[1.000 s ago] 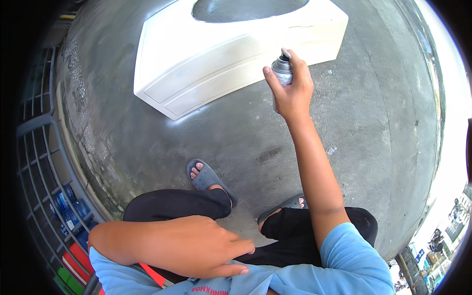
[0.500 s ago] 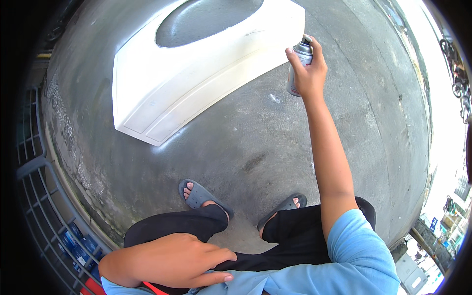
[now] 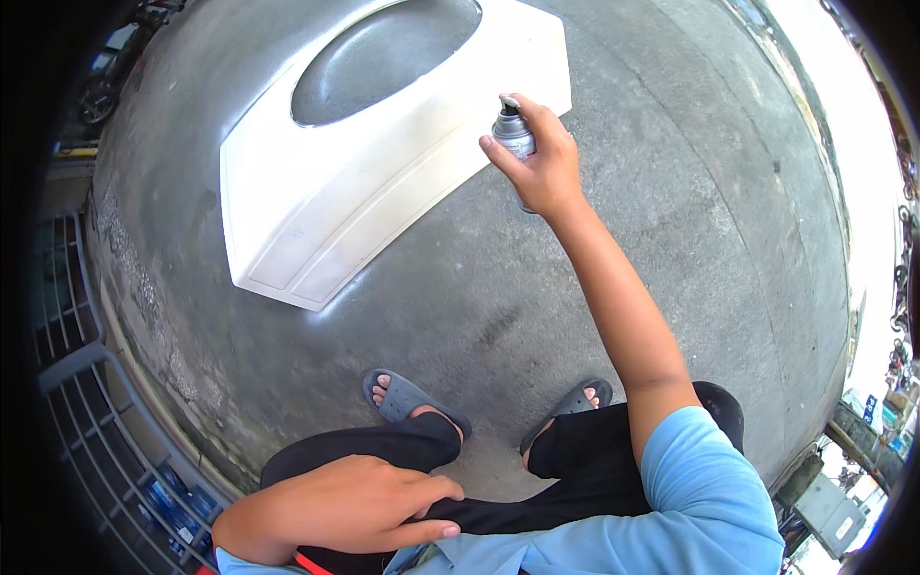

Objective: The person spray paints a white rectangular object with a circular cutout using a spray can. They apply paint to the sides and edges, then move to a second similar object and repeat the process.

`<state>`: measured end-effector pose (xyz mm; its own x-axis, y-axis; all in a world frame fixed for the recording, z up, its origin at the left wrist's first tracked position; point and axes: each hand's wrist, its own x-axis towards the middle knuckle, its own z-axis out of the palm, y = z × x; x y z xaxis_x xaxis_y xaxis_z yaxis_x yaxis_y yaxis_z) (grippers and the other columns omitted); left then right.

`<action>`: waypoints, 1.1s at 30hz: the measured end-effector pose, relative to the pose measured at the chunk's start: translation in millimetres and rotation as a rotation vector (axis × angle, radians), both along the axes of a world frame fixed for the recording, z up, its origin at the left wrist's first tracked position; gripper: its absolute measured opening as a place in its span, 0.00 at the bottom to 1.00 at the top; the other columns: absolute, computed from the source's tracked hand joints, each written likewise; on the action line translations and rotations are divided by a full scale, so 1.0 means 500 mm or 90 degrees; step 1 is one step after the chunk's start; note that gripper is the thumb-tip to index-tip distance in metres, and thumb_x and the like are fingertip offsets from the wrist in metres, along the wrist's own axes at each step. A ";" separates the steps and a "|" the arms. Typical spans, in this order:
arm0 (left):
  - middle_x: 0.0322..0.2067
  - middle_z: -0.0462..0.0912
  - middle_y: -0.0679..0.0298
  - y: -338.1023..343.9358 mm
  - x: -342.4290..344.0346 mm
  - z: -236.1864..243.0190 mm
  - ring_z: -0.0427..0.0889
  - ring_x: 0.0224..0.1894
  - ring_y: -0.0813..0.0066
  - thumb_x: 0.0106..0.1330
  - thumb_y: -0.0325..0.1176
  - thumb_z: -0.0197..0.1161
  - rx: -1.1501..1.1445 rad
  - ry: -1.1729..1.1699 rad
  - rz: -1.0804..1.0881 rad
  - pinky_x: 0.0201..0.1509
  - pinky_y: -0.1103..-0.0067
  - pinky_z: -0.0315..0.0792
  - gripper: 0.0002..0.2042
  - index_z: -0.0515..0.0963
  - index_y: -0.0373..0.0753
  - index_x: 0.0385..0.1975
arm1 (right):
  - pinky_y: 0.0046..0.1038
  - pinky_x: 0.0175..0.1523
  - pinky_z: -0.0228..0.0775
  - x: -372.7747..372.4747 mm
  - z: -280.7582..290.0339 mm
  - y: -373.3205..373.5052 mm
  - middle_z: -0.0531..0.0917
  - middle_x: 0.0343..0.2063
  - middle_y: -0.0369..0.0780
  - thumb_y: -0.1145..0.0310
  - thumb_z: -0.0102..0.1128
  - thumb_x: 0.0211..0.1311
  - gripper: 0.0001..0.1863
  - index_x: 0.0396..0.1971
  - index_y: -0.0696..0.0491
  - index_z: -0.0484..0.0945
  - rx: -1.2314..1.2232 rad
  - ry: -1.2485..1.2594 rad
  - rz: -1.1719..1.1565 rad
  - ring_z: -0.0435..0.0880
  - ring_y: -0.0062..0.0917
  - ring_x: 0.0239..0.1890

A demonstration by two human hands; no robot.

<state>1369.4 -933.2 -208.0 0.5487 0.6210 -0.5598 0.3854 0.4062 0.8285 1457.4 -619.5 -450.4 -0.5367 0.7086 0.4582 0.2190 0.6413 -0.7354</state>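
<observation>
My right hand (image 3: 548,172) is closed around a silver spray can (image 3: 514,136), its index finger on the nozzle, held out in front of the white panel (image 3: 345,211). The panel lies on grey concrete and has a big oval cutout, with the ground showing through it; its edge has a pale haze of white on the concrete. My left hand (image 3: 374,503) lies across my lap over the dark trousers, fingers loosely apart and holding nothing.
A grey metal grille (image 3: 77,369) runs along the left, with blue plastic items (image 3: 177,513) behind it. A parked motorbike (image 3: 101,91) is at upper left. My sandalled feet (image 3: 398,393) are on the concrete. A grey box (image 3: 829,508) is at lower right.
My right hand and can moved right, then back left and downward. The panel sits further left and lower in view as the view shifts. My left hand stays in my lap.
</observation>
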 end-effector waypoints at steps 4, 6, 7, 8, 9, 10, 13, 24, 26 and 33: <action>0.33 0.86 0.56 0.001 -0.001 0.015 0.87 0.32 0.51 0.80 0.54 0.58 -0.053 -0.001 -0.026 0.34 0.63 0.79 0.23 0.79 0.39 0.55 | 0.41 0.55 0.80 0.002 0.005 0.050 0.86 0.47 0.45 0.53 0.75 0.63 0.30 0.62 0.45 0.79 -0.025 -0.027 -0.022 0.88 0.40 0.49; 0.29 0.85 0.62 -0.005 0.000 0.012 0.86 0.30 0.59 0.79 0.55 0.59 -0.026 -0.001 -0.020 0.32 0.67 0.77 0.24 0.81 0.39 0.57 | 0.41 0.55 0.80 0.016 0.003 0.106 0.86 0.48 0.45 0.52 0.75 0.63 0.30 0.62 0.44 0.79 -0.012 -0.041 -0.051 0.88 0.41 0.50; 0.29 0.85 0.62 -0.006 -0.001 0.012 0.87 0.30 0.59 0.79 0.55 0.58 -0.021 0.000 -0.016 0.32 0.67 0.77 0.24 0.81 0.39 0.57 | 0.41 0.55 0.79 0.022 0.007 0.130 0.86 0.49 0.45 0.52 0.75 0.63 0.30 0.62 0.44 0.79 0.004 -0.045 -0.066 0.88 0.41 0.50; 0.29 0.85 0.62 -0.007 -0.002 0.012 0.87 0.30 0.58 0.79 0.55 0.58 -0.017 0.001 -0.013 0.32 0.67 0.77 0.24 0.81 0.39 0.57 | 0.41 0.56 0.79 0.027 0.010 0.153 0.86 0.49 0.45 0.51 0.75 0.63 0.30 0.62 0.43 0.79 0.020 -0.049 -0.081 0.88 0.41 0.50; 0.29 0.85 0.62 -0.007 -0.003 0.008 0.87 0.30 0.58 0.79 0.55 0.58 -0.010 -0.001 -0.010 0.32 0.67 0.77 0.24 0.81 0.39 0.57 | 0.41 0.56 0.79 0.034 0.020 0.175 0.87 0.49 0.45 0.51 0.75 0.63 0.30 0.62 0.44 0.79 0.019 -0.059 -0.094 0.88 0.41 0.51; 0.29 0.85 0.62 -0.009 -0.004 0.008 0.87 0.30 0.58 0.79 0.55 0.58 -0.001 0.004 -0.009 0.32 0.67 0.77 0.24 0.81 0.39 0.57 | 0.41 0.57 0.79 0.039 0.019 0.196 0.87 0.49 0.45 0.50 0.75 0.63 0.30 0.62 0.44 0.79 0.030 -0.065 -0.099 0.88 0.41 0.51; 0.29 0.85 0.62 -0.015 -0.003 0.008 0.87 0.30 0.58 0.79 0.56 0.57 0.012 0.010 -0.007 0.32 0.66 0.77 0.25 0.81 0.39 0.57 | 0.41 0.57 0.78 0.055 0.022 0.245 0.87 0.49 0.45 0.50 0.75 0.62 0.31 0.63 0.45 0.78 0.057 -0.104 -0.128 0.88 0.41 0.51; 0.29 0.85 0.62 -0.011 -0.001 0.005 0.86 0.29 0.57 0.80 0.55 0.57 0.006 0.003 -0.009 0.32 0.66 0.77 0.24 0.80 0.39 0.57 | 0.41 0.54 0.80 0.088 0.008 0.247 0.87 0.47 0.43 0.48 0.74 0.63 0.31 0.63 0.42 0.79 0.101 -0.086 -0.183 0.88 0.39 0.48; 0.29 0.85 0.61 -0.014 0.000 -0.005 0.86 0.29 0.57 0.80 0.55 0.57 0.016 -0.008 -0.020 0.32 0.65 0.77 0.24 0.80 0.39 0.56 | 0.41 0.53 0.80 0.089 0.003 0.230 0.86 0.47 0.43 0.48 0.74 0.63 0.30 0.63 0.42 0.79 0.134 -0.093 -0.169 0.88 0.39 0.48; 0.39 0.89 0.51 -0.008 0.019 -0.001 0.89 0.33 0.48 0.81 0.54 0.53 -0.011 -0.045 -0.079 0.36 0.61 0.83 0.24 0.77 0.37 0.54 | 0.40 0.52 0.82 0.044 0.011 0.135 0.86 0.46 0.43 0.52 0.76 0.62 0.30 0.63 0.41 0.79 0.124 -0.064 -0.076 0.89 0.40 0.48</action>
